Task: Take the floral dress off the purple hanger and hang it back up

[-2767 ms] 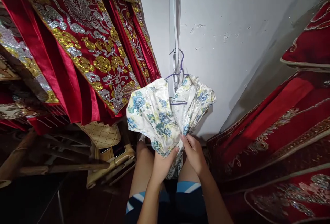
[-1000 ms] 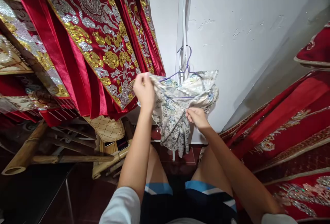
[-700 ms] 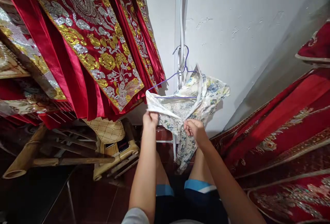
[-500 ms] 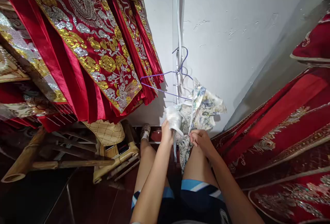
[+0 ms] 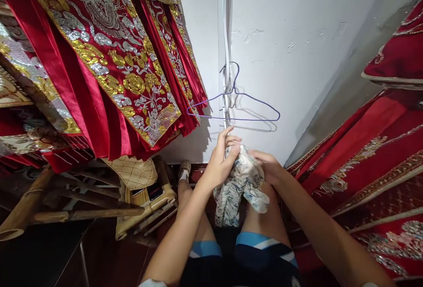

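A light garment with a blue-and-green floral print (image 5: 243, 177) hangs bunched between my hands above my knees. My left hand (image 5: 222, 157) grips its upper left side, thumb pressed on the cloth, with some fingers raised. On the other side, my right hand (image 5: 269, 167) holds the cloth; its fingertips are partly hidden by the folds. Just above my hands, a bare purple wire hanger (image 5: 234, 90) hangs by its hook on white strips (image 5: 227, 27) against the wall. The hanger touches neither hand.
Red garments with gold and silver embroidery (image 5: 132, 71) hang at left, near the hanger's left end. More red embroidered cloth (image 5: 363, 155) lines the right side. At lower left stands bamboo furniture (image 5: 89, 212) with a quilted beige pad (image 5: 134, 173). A white wall (image 5: 280, 36) is in front.
The floral garment has come off the hanger and moved down toward my lap, bunched in both hands. The hanger now hangs level and bare.
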Tool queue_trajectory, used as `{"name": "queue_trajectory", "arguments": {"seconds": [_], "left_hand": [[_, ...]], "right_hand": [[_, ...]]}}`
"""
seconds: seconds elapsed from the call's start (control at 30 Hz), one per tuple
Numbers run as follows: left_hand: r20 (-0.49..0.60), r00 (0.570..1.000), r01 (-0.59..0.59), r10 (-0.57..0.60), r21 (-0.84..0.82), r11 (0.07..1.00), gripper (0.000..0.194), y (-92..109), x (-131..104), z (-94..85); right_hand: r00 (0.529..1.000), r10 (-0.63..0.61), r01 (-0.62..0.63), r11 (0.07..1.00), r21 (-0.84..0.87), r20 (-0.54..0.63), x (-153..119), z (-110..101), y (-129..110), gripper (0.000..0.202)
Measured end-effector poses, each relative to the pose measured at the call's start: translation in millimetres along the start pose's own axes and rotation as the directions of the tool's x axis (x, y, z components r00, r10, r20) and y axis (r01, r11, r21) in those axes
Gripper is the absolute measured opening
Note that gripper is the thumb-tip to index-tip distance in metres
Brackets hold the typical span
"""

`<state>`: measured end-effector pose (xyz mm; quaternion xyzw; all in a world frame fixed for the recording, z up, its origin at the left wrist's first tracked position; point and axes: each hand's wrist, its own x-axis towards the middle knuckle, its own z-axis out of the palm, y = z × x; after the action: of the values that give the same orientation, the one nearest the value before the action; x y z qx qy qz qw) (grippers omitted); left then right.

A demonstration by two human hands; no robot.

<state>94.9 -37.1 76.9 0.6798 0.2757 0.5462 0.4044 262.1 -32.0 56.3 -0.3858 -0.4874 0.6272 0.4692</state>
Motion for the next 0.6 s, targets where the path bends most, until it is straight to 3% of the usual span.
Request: {"name": "queue_trajectory", "arguments": {"seconds": [0.07,0.17,0.23,0.3,0.33,0.37,0.4,0.47,0.53,0.6], "left_hand": [[0.104,0.994,0.033,-0.032,0.0,0.999,0.055,-11,7,-8.4],[0.335,0.923,0.175,-0.19,0.074,0.982,0.062,-33,6,-20.2],[0.468,0.825,0.212,-0.317,0.264,0.941,0.069,-46,1,-33.9],[0.521,0.746,0.106,-0.416,0.523,0.846,0.068,-52,-3,-54.8],[0.507,0.736,0.019,-0.448,0.646,0.763,0.066,-53,-3,-67.4],[0.479,0.738,-0.063,-0.475,0.75,0.658,0.063,-51,-2,-80.4],[0.439,0.749,-0.127,-0.496,0.83,0.543,0.06,-48,0,-93.0],[0.355,0.781,-0.193,-0.514,0.919,0.343,0.055,-38,6,-113.1],[0.305,0.818,-0.208,-0.488,0.947,0.244,0.05,-25,11,-121.7],[0.296,0.865,-0.216,-0.405,0.949,0.232,0.048,-10,14,-117.5]], "right_hand": [[0.977,0.149,-0.162,0.984,0.08,0.151,1,6,-13,0.022],[0.96,0.175,-0.201,0.974,0.104,0.217,1,2,-35,0.019],[0.965,0.131,-0.133,0.991,-0.008,0.229,1,-12,-49,0.018],[0.987,0.015,0.03,0.96,-0.278,0.158,2,-32,-60,0.014],[0.992,-0.09,0.121,0.886,-0.448,0.089,5,-43,-63,0.013],[0.974,-0.226,0.189,0.773,-0.605,0.015,8,-56,-64,0.012],[0.924,-0.378,0.227,0.655,-0.721,-0.052,13,-68,-64,0.009],[0.773,-0.617,0.255,0.514,-0.819,-0.146,28,-94,-61,0.006],[0.663,-0.718,0.295,0.511,-0.807,-0.212,50,-118,-58,0.023],[0.625,-0.735,0.346,0.563,-0.751,-0.263,74,-136,-59,0.033]]}}
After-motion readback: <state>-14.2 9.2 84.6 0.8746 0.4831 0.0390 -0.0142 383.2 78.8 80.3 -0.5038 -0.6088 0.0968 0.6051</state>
